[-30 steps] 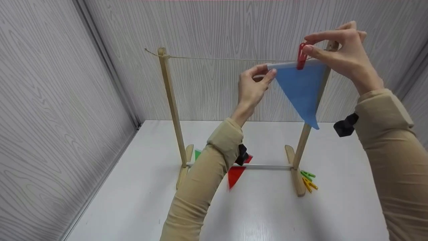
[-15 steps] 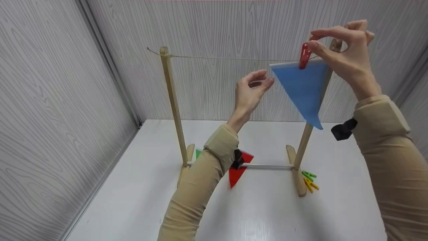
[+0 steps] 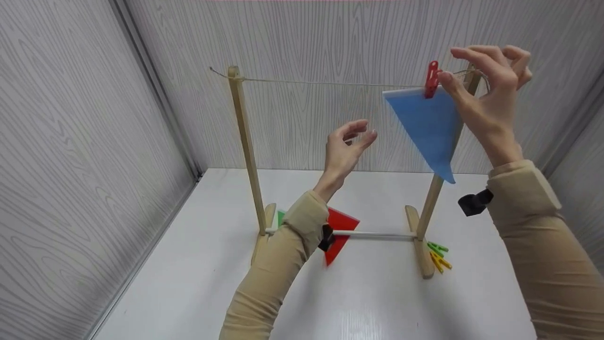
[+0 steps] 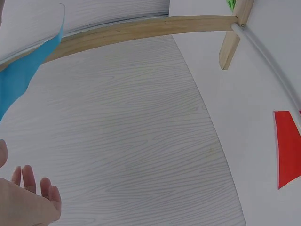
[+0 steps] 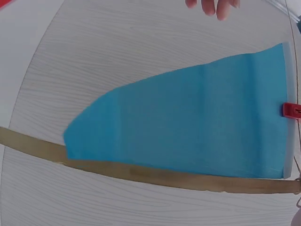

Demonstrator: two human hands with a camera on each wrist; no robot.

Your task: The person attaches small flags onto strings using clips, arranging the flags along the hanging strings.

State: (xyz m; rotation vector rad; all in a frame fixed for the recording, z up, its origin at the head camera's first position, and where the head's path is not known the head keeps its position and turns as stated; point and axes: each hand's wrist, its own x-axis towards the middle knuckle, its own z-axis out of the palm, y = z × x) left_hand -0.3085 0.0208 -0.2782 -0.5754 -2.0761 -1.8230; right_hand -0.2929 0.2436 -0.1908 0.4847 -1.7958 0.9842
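A blue triangular flag (image 3: pixel 424 123) hangs from the string (image 3: pixel 321 84) near the right post, held by a red clothespin (image 3: pixel 432 80) at its top edge. Beside the clothespin is my right hand (image 3: pixel 493 89), thumb close to it and forefinger spread away; whether the thumb touches it I cannot tell. My left hand (image 3: pixel 343 151) is left of the flag and lower, fingers loosely bent around nothing. In the right wrist view the flag (image 5: pixel 188 117) spans the picture, with the clothespin (image 5: pixel 291 110) on its white edge. The left wrist view shows the flag's tip (image 4: pixel 28 66).
Wooden posts (image 3: pixel 245 141) carry the string, joined low down by a white rod (image 3: pixel 377 234). A red flag (image 3: pixel 342 224) and a partly hidden green flag (image 3: pixel 281 217) lie by the rod. Green (image 3: pixel 438 247) and yellow clothespins (image 3: pixel 440 260) lie beside the right foot.
My left hand has let go of the blue flag's corner and moved down and left. My right thumb and forefinger have parted from their pinch on the red clothespin, which stays on the flag.
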